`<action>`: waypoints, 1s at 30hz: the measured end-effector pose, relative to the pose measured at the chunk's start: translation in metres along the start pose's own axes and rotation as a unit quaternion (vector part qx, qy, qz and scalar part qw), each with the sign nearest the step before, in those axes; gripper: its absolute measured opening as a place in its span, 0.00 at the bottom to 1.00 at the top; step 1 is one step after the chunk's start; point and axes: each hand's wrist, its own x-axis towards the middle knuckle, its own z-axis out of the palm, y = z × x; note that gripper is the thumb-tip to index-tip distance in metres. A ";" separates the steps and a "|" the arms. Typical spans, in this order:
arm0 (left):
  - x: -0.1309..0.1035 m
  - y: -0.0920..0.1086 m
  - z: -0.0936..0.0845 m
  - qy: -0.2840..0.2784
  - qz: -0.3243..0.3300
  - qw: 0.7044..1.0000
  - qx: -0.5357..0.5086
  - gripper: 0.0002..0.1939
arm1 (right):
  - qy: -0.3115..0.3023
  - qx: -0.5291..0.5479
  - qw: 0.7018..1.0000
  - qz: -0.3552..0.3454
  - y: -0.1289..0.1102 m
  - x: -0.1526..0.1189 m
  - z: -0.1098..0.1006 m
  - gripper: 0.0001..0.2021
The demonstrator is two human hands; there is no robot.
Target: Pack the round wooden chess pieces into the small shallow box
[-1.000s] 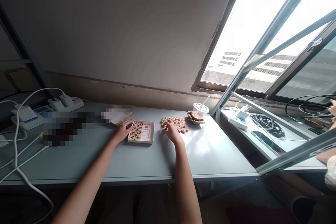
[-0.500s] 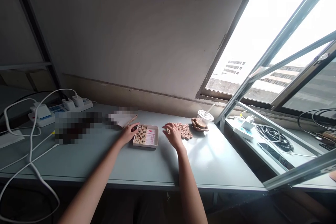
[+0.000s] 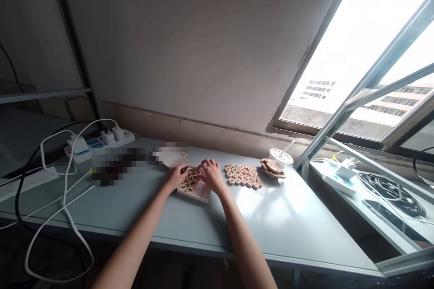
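Note:
A shallow white box [image 3: 202, 194] sits on the grey table, with two columns of round wooden pieces [image 3: 189, 183] bearing dark characters in its left part and a red-printed sheet in its right part. My left hand [image 3: 176, 178] rests at the box's upper left corner, its fingers curled round the edge. Over the box's upper right part is my right hand [image 3: 210, 175], fingers bent down; its fingertips and anything between them are too small to make out. To the right lies a flat cluster of wooden discs [image 3: 242, 175] with characters.
A lidded plastic cup [image 3: 280, 157] stands by a brown carved dish [image 3: 271, 170] at the right. Behind the box lies a white lid [image 3: 172, 158]. White cables and a power strip [image 3: 81, 150] occupy the left; a metal frame [image 3: 349, 104] rises at the right.
My right hand has moved left, from the disc cluster to over the box. My left hand stays at the box's edge. The camera view has shifted.

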 end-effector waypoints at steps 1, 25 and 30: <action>0.000 0.001 0.000 -0.001 0.000 1.000 0.004 0.21 | 0.009 0.011 1.000 0.010 0.002 -0.001 -0.001 0.12; 0.000 0.007 -0.003 0.043 0.015 0.997 0.055 0.19 | -0.066 0.087 0.994 -0.029 -0.014 -0.013 -0.003 0.14; 0.000 0.006 -0.002 0.037 0.015 0.998 0.054 0.19 | -0.057 0.074 0.996 -0.001 -0.012 -0.013 -0.001 0.10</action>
